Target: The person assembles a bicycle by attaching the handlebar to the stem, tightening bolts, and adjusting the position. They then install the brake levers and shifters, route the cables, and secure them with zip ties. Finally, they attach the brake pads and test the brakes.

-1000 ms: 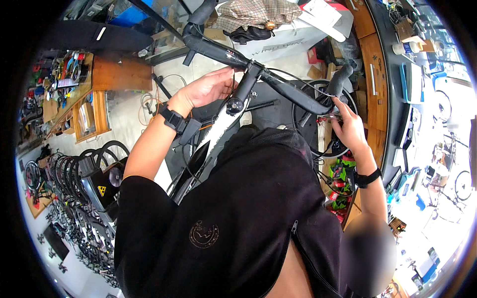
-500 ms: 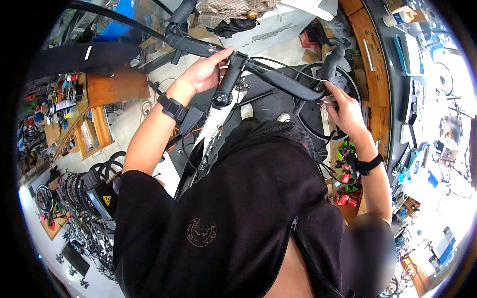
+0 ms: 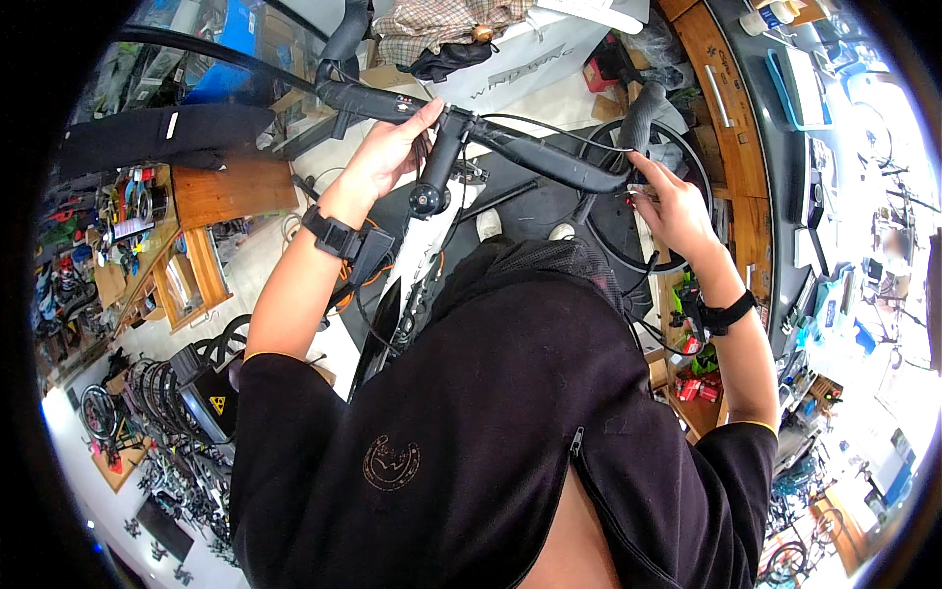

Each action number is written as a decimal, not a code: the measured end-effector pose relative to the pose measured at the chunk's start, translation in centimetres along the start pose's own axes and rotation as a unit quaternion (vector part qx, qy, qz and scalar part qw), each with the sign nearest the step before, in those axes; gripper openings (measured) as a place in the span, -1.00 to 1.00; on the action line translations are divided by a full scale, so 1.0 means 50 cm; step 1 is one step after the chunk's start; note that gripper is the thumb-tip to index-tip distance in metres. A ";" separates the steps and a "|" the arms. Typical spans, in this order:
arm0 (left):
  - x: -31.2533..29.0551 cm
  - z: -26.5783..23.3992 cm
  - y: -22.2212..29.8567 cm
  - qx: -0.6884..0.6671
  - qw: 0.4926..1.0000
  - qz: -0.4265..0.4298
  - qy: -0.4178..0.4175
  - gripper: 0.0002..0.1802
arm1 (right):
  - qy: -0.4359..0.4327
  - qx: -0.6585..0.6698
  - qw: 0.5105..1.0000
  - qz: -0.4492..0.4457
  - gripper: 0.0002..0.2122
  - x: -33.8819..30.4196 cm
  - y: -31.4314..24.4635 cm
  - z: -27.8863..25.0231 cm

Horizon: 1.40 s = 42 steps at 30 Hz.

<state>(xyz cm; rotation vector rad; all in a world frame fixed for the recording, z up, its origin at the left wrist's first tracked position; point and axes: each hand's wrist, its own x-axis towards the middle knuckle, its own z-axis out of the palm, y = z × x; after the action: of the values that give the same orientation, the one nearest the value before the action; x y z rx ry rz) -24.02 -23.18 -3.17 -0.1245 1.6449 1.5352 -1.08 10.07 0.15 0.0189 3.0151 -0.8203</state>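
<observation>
A black drop handlebar (image 3: 549, 160) crosses in front of me, clamped by a black stem (image 3: 447, 147) above a white and black bicycle frame (image 3: 422, 245). My left hand (image 3: 383, 159) is closed round the bar just left of the stem, thumb along the top and the other fingers mostly hidden underneath. At the right bend, my right hand (image 3: 677, 208) has its fingers and thumb about the bar, index fingertip by the end of a thin black cable (image 3: 564, 129). Something small and red shows near that thumb, too small to make out. Textured grey-black tape covers the right lever hood (image 3: 643, 116).
Behind the bar stands a large white box (image 3: 520, 74) with checked cloth on it. A bicycle wheel (image 3: 697, 240) is at the right, beside a wooden cabinet (image 3: 736, 128). Wooden drawers (image 3: 201, 275) and many tools are at the left, with several bicycles lower left.
The view has shifted slightly, and the handlebar with both hands sits a little farther left. Both hands keep nearly the same places on the bar.
</observation>
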 end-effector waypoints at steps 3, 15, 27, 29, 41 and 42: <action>-0.013 -0.007 0.008 0.004 0.999 -0.005 -0.035 -0.56 | 0.001 0.006 1.000 -0.001 -0.47 0.001 0.002 -0.001; -0.007 -0.050 -0.023 -0.125 0.986 0.025 -0.105 -0.58 | -0.003 -0.006 1.000 -0.010 -0.46 0.005 0.007 0.000; 0.003 -0.077 -0.037 -0.144 0.980 0.090 -0.103 -0.55 | 0.003 -0.001 1.000 -0.012 -0.47 0.008 0.003 -0.001; 0.000 -0.074 -0.035 -0.122 0.984 0.096 -0.090 -0.56 | 0.010 0.001 1.000 -0.023 -0.47 0.009 0.004 0.000; -0.007 -0.110 -0.070 -0.165 0.970 0.147 -0.098 -0.75 | 0.013 0.010 1.000 -0.022 -0.47 0.012 0.000 -0.002; -0.007 -0.111 -0.070 -0.166 0.970 0.149 -0.096 -0.76 | 0.010 0.008 1.000 -0.018 -0.47 0.012 0.001 -0.002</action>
<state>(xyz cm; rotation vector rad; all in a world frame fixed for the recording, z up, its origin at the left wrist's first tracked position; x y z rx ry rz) -24.50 -28.91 -6.34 0.0969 1.2848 1.9791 -1.66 10.15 0.21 -0.0279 3.0373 -0.8521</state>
